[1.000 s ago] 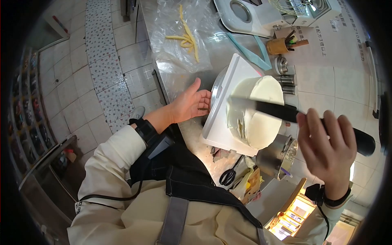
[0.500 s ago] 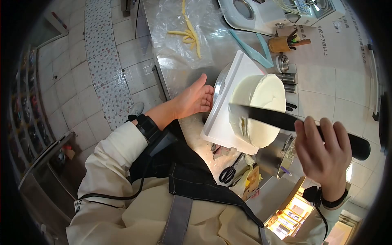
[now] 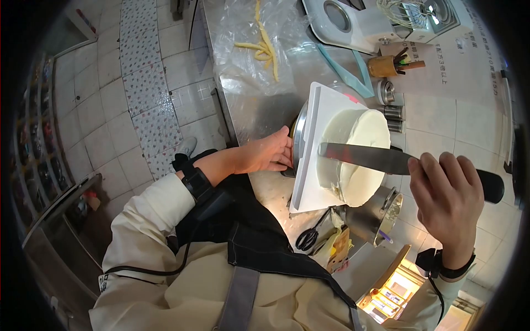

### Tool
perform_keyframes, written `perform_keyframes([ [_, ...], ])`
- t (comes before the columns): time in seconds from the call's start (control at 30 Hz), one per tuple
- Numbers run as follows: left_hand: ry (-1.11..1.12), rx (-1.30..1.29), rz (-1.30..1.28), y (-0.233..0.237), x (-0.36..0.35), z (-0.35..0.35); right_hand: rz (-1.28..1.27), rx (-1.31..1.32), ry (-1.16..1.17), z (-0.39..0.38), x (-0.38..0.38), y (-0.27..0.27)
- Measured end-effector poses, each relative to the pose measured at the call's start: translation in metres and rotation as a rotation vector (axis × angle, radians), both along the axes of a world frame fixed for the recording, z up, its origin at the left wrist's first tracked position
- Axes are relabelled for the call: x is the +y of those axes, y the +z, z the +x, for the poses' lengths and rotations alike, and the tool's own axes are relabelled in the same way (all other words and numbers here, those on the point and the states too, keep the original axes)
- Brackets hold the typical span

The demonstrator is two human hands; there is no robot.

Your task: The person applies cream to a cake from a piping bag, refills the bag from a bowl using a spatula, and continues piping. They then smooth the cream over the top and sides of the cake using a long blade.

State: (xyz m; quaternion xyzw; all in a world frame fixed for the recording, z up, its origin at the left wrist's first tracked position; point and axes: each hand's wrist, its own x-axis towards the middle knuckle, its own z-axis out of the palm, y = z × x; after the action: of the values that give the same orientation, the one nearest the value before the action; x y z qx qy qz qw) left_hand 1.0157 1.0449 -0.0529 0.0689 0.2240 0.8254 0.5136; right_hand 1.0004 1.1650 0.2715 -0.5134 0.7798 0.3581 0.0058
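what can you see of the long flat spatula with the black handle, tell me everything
The long flat black-handled spatula has a straight, narrow grey blade that looks like metal, with a faint reddish patch, perhaps a reflection. The person's right hand grips the handle, whose rounded end sticks out beyond the fingers. The blade slants slightly across the round, white cream-coated cake, its tip over the side wall. How firmly it presses, if at all, cannot be told.

Round cake coated in pale cream, streaky patch on side, sitting on flat white board. Board atop round silver turntable. Spatula: long flat blade, black handle, extended across cake, tip near board; contact hard to tell.
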Motion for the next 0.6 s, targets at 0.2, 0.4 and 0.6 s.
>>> perform_keyframes([
  [0.2, -0.027, -0.065, 0.066, 0.013, 0.009, 0.014, 0.100, 0.060, -0.063, -0.011, 0.004, 0.000],
  [0.4, 0.034, -0.014, 0.061, -0.002, -0.006, -0.033, 0.047, -0.044, -0.060, 0.006, 0.006, 0.001],
  [0.6, 0.239, -0.169, 0.080, 0.007, -0.003, -0.042, 0.022, -0.030, -0.023, 0.009, 0.000, -0.001],
])
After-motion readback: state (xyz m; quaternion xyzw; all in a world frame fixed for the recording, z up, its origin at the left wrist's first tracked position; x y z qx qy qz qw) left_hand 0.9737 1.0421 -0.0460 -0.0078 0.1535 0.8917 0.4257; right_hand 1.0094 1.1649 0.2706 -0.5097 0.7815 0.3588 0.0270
